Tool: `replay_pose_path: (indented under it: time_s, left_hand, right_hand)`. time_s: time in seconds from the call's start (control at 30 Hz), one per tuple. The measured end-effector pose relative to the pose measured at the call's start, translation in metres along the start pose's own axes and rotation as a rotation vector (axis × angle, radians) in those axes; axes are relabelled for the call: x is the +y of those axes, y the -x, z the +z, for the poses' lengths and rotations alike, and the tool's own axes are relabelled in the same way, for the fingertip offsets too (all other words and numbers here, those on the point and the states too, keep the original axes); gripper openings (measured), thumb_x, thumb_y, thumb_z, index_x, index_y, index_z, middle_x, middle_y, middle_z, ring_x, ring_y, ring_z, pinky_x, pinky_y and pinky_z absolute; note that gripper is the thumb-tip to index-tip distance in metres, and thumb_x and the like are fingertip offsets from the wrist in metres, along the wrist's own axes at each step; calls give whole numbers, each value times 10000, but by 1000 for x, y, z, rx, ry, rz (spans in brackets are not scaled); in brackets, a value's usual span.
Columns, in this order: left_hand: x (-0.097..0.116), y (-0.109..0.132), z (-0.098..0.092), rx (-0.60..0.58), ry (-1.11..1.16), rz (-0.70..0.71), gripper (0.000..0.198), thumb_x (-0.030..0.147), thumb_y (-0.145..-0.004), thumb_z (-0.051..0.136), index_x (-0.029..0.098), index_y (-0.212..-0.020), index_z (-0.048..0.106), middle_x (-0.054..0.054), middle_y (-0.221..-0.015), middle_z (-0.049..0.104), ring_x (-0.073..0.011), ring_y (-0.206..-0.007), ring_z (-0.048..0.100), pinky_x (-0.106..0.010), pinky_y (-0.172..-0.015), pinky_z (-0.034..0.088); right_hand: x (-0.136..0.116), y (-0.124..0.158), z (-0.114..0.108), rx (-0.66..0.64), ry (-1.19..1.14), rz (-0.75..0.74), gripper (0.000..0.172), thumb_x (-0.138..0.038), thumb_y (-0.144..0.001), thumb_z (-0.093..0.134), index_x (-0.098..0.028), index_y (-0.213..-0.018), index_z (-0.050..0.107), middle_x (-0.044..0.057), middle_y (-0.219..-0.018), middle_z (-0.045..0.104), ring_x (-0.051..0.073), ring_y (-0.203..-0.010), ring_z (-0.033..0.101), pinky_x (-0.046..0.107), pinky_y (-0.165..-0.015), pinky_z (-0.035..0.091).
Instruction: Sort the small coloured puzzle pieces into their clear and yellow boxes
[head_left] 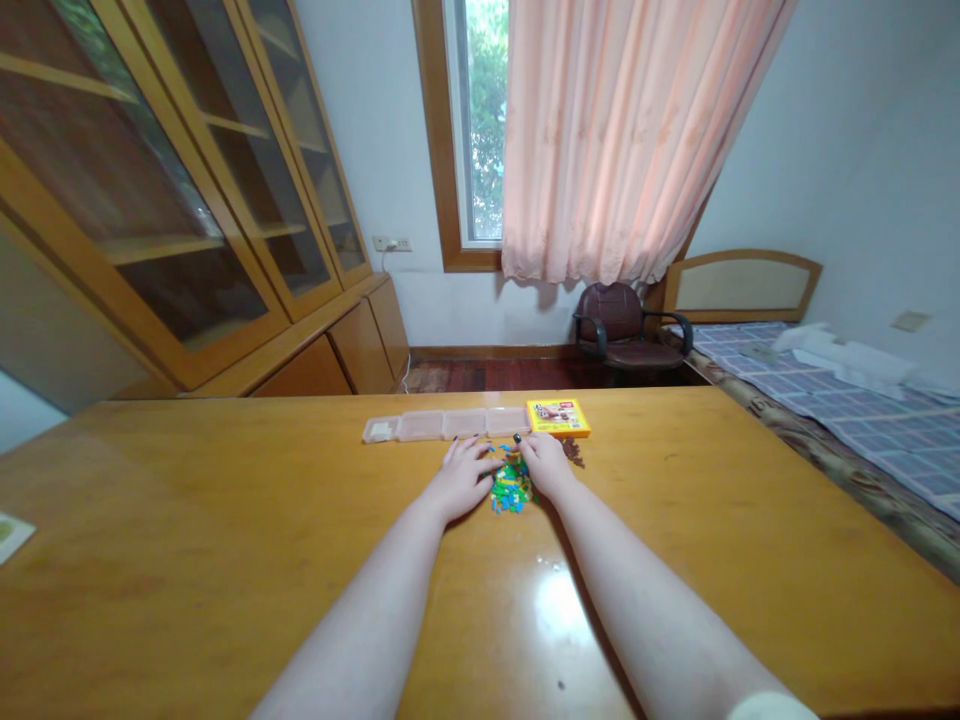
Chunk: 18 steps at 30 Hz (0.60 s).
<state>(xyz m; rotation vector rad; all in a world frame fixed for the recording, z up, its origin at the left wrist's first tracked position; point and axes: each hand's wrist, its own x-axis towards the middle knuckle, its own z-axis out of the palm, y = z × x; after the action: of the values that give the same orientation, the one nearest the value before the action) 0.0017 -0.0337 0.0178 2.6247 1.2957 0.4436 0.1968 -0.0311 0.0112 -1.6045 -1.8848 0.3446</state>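
Observation:
A loose heap of small plastic pieces, green, blue, yellow and white, lies on the table between my hands. My left hand rests at the heap's left side, palm down, with its fingers spread and the fingertips near the pieces. At the upper right edge of the heap, my right hand has its fingers curled together; whatever may be in them is hidden. Small brown pieces form a separate pile just right of that hand. Behind it lies a yellow printed box.
A row of clear plastic trays stretches left from the box across the wooden table. A white card lies at the left edge. Beyond stand a glass-fronted cabinet, an armchair and a bed.

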Motion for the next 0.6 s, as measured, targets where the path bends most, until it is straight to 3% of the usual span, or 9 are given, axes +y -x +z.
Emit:
replay_pose_path:
  time_s: [0.13,0.27,0.37,0.6]
  left_hand:
    - [-1,-1,-3,77,-9,-22,276,265,-821,477,281,-1022,665,-25,-1219,557,-249,-1239,364,-487,-1084,207]
    - [0,1,-1,-15,19,6,386,321,-811,509,337,-1193,562,-18,-1345,456,-272,-1289,299,-521,-1083,180]
    - [1,2,2,-49,11,-17,390,346,-807,518,371,-1194,554,-8,-1391,397,-291,-1320,244,-550,-1081,146]
    - [-3,-1,1,85,-44,-102,252,288,-817,484,291,-978,679,-29,-1229,541,-270,-1265,331,-502,-1084,189]
  right_hand:
    - [1,1,0,0,-61,0,411,-339,-898,382,-191,-713,719,41,-752,677,154,-775,582,225,-730,361]
    - [1,1,0,-54,-117,49,454,-362,-894,380,-170,-636,701,41,-653,669,137,-649,584,220,-671,373]
    - [1,1,1,-76,-123,72,456,-373,-886,389,-166,-623,698,45,-633,669,137,-625,587,220,-640,376]
    - [1,1,3,-123,-124,69,428,-386,-881,391,-176,-718,726,54,-702,697,146,-672,614,223,-658,392]
